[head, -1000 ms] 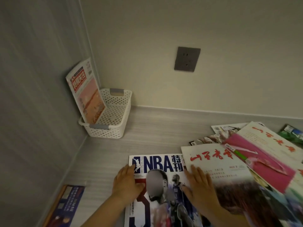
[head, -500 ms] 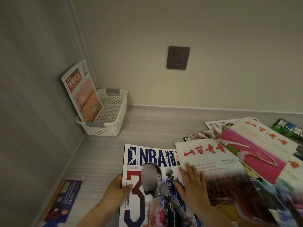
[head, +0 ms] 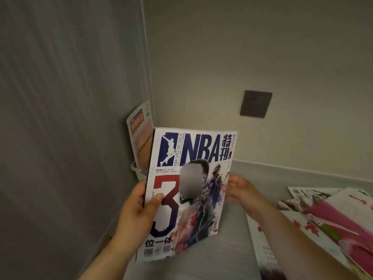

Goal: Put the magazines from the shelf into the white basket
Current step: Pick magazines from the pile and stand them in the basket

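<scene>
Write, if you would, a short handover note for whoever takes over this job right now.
Left hand: grips the left edge of the white-covered NBA magazine, thumb on the cover.
Right hand: holds its right edge.
The magazine is upright above the grey shelf, in front of the white perforated plastic basket in the corner, which is mostly hidden.
Done: one red-titled paper magazine stands in the basket.
Left: put this one in, then the loose pile of pink and white magazines at right.
</scene>
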Demonstrator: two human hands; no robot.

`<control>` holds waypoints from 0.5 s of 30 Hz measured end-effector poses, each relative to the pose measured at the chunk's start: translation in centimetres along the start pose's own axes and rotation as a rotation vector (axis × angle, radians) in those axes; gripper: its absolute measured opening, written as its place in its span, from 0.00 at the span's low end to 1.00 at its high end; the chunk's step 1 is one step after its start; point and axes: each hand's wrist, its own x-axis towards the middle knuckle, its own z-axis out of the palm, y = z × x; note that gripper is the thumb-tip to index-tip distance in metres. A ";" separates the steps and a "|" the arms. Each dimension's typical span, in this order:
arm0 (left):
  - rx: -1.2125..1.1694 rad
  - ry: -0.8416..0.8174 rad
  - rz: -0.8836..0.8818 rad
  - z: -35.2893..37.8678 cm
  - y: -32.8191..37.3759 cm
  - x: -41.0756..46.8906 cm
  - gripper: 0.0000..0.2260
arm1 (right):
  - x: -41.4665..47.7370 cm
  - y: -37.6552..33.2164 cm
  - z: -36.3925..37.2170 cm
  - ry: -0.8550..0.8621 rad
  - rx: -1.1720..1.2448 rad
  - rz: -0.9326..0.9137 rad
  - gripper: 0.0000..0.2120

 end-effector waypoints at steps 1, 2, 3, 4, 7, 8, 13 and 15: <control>-0.018 0.047 0.018 -0.3 0.2 0.8 0.11 | 1.1 -1.2 0.1 0.019 -0.022 -0.030 0.04; -0.044 0.091 0.031 -0.5 0.5 1.7 0.11 | 2.0 -2.5 0.3 0.038 -0.052 -0.054 0.04; -0.063 0.128 0.042 -0.7 0.7 2.8 0.11 | 3.1 -3.7 0.5 0.058 -0.093 -0.083 0.04; -0.076 0.159 0.049 -0.9 1.0 3.9 0.11 | 4.2 -4.9 0.7 0.080 -0.126 -0.112 0.05; -0.116 0.239 0.063 -1.3 1.6 7.4 0.09 | 7.9 -8.7 1.7 0.138 -0.139 -0.231 0.07; -0.120 0.260 0.080 -1.4 1.9 8.5 0.09 | 9.2 -10.0 2.1 0.159 -0.131 -0.277 0.08; -0.110 0.326 0.162 -1.0 2.2 14.1 0.09 | 15.9 -14.8 4.3 0.242 -0.056 -0.414 0.10; -0.111 0.351 0.179 -0.6 1.4 15.7 0.09 | 18.5 -15.1 5.2 0.245 -0.027 -0.413 0.10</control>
